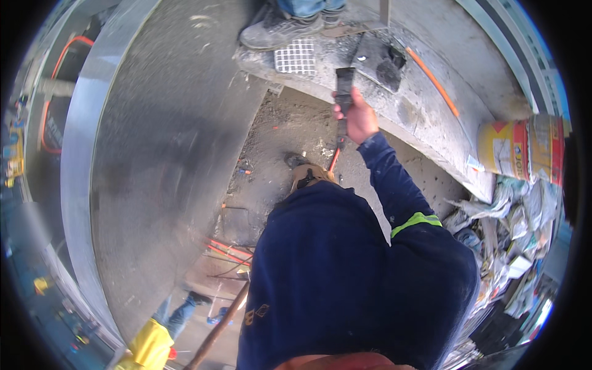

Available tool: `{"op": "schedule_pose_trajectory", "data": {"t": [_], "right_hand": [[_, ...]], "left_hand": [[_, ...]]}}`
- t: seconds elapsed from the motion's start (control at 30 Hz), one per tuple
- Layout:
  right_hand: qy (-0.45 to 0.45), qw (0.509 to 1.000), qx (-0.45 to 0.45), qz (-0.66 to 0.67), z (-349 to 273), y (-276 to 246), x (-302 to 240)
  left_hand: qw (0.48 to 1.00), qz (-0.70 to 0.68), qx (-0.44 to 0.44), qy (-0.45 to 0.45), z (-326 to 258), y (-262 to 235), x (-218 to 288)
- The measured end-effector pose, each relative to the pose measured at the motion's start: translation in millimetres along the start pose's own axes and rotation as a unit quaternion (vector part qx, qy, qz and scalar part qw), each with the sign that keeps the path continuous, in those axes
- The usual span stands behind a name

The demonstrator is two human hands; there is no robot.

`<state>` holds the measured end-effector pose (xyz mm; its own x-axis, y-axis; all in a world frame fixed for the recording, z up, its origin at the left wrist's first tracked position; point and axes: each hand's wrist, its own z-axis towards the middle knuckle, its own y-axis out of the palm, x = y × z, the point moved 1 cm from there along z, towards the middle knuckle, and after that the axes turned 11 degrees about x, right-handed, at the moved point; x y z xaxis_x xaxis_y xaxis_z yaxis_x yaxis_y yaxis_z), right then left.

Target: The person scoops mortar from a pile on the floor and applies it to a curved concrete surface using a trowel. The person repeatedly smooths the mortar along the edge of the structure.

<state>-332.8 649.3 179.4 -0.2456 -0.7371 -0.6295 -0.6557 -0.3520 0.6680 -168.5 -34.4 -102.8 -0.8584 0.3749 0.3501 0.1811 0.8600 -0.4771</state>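
Observation:
My right hand (356, 118) reaches out in a dark blue sleeve with a yellow-green band. It is closed around a dark flat-bladed scraper (344, 83). The blade points at the edge of a grey concrete ledge (412, 117); whether it touches the ledge I cannot tell. A thin red piece, apparently part of the tool, shows just below the hand. My left hand is out of sight, hidden by my own dark blue top, which fills the lower middle.
Another person's boot (279, 32) stands on the ledge beside a white grid tile (296, 57) and an orange pipe (433, 81). A yellow-red bucket (521, 148) and crumpled paper bags (518, 228) lie right. A grey plastered wall (166, 148) rises left. A person in yellow (150, 346) is far below.

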Motion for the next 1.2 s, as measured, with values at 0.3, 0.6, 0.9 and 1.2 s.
{"op": "schedule_pose_trajectory", "data": {"t": [0.3,0.6,0.9,1.2], "right_hand": [[-0.072,0.972,0.179,0.135,1.8,-109.5,-30.5],[-0.139,0.949,0.246,0.136,-2.5,-146.7,-22.4],[-0.198,0.918,0.313,0.139,-22.4,-184.9,-52.5],[-0.243,0.906,0.346,0.034,-8.0,-201.1,-57.0]], "left_hand": [[0.971,0.07,-0.192,0.123,-21.8,135.4,349.9],[0.887,0.016,-0.428,0.175,-213.3,483.0,605.6],[0.901,-0.195,-0.389,-0.011,-273.1,605.1,561.1],[0.905,-0.218,-0.362,0.048,-289.5,616.0,557.0]]}}
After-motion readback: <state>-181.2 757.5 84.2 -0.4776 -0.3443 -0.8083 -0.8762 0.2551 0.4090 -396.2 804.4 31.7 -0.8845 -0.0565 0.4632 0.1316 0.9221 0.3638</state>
